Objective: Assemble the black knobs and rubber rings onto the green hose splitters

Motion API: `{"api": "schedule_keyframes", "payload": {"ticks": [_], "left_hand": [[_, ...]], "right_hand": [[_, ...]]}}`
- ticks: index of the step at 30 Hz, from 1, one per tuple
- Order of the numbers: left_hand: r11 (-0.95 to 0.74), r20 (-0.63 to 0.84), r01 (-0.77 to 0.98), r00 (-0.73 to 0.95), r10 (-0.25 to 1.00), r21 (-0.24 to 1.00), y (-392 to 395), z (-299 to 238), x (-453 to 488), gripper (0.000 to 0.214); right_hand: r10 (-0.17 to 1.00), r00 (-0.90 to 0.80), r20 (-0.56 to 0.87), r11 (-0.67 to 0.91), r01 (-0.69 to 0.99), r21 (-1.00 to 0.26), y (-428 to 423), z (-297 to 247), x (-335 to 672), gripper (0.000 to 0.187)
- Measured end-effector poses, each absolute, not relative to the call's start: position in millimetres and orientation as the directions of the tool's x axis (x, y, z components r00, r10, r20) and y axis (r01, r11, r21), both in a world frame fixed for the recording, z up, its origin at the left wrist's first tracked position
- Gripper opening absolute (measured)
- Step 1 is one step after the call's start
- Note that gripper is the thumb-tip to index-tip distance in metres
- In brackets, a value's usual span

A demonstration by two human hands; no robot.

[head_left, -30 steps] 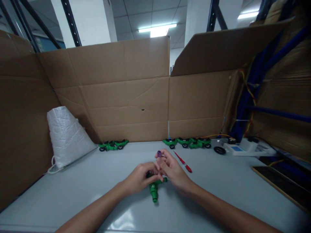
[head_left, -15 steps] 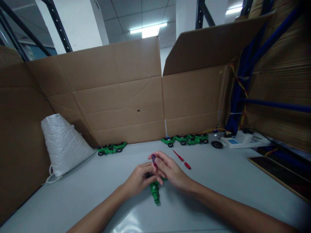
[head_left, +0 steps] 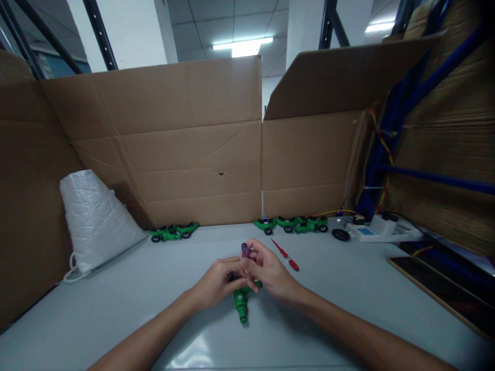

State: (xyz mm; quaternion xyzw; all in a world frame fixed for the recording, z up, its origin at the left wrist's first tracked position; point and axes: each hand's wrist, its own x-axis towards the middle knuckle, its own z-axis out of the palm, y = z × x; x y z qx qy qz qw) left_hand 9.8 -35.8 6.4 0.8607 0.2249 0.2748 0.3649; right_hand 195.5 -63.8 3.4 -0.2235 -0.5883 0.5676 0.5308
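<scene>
My left hand (head_left: 219, 282) is closed around a green toy car (head_left: 241, 304), which has a narrow, rounded end pointing toward me. A dark part shows between the fingers, and much of the toy is covered by both hands. My right hand (head_left: 268, 269) meets the left one over the toy. Between its thumb and fingers it pinches a small purple screwdriver handle (head_left: 245, 250), which stands almost upright. Its lower end is hidden by the fingers. Beyond the right hand lies a red screwdriver (head_left: 286, 256) on the grey table (head_left: 320, 319).
Green toy cars stand along the cardboard wall (head_left: 193, 165), one group (head_left: 174, 232) at left and another (head_left: 290, 224) near centre. A black ring (head_left: 341, 235) lies by a white power strip (head_left: 382, 230). A silvery bag (head_left: 98, 221) leans at left; a dark panel (head_left: 436, 288) lies right.
The purple handle has come more upright in my right hand, and its fingers have closed in nearer to the left. The camera view has shifted slightly.
</scene>
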Motion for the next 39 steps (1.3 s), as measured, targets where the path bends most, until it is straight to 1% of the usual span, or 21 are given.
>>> {"api": "schedule_keyframes", "payload": {"ticks": [5, 10, 15, 18, 21, 24, 26, 28, 32, 35, 39], "left_hand": [[-0.63, 0.312, 0.15, 0.767, 0.56, 0.762, -36, 6, 11, 0.032], [-0.606, 0.295, 0.15, 0.766, 0.571, 0.781, -36, 4, 10, 0.034], [-0.611, 0.3, 0.163, 0.756, 0.582, 0.775, -37, 5, 10, 0.034], [-0.585, 0.284, 0.168, 0.747, 0.601, 0.794, -36, 5, 10, 0.033], [-0.589, 0.281, 0.204, 0.728, 0.625, 0.782, -33, 5, 9, 0.031], [-0.599, 0.267, 0.229, 0.735, 0.623, 0.768, -30, 6, 9, 0.029], [-0.63, 0.274, 0.249, 0.741, 0.613, 0.736, -28, 7, 9, 0.028], [-0.634, 0.284, 0.256, 0.73, 0.621, 0.729, -26, 7, 9, 0.027], [-0.632, 0.274, 0.285, 0.72, 0.638, 0.721, -24, 4, 9, 0.029], [-0.643, 0.276, 0.276, 0.733, 0.621, 0.714, -23, 3, 9, 0.028], [-0.663, 0.287, 0.259, 0.749, 0.597, 0.702, -25, 7, 10, 0.027]], "right_hand": [[0.877, -0.34, 0.34, 0.228, -0.329, -0.916, -62, 0, 198, 0.053], [0.875, -0.38, 0.299, 0.164, -0.349, -0.923, -66, 4, 199, 0.06], [0.871, -0.363, 0.332, 0.215, -0.326, -0.921, -65, 5, 199, 0.057], [0.866, -0.369, 0.338, 0.223, -0.32, -0.921, -63, 6, 199, 0.056], [0.868, -0.363, 0.339, 0.223, -0.326, -0.919, -63, 9, 199, 0.064], [0.869, -0.374, 0.324, 0.191, -0.351, -0.917, -61, 11, 200, 0.068], [0.865, -0.356, 0.353, 0.213, -0.377, -0.901, -58, 11, 202, 0.065], [0.872, -0.327, 0.365, 0.229, -0.387, -0.893, -55, 12, 203, 0.065], [0.867, -0.328, 0.374, 0.261, -0.341, -0.903, -54, 13, 205, 0.059], [0.849, -0.348, 0.398, 0.295, -0.312, -0.903, -54, 13, 205, 0.061], [0.86, -0.361, 0.361, 0.239, -0.341, -0.909, -54, 11, 203, 0.062]]}}
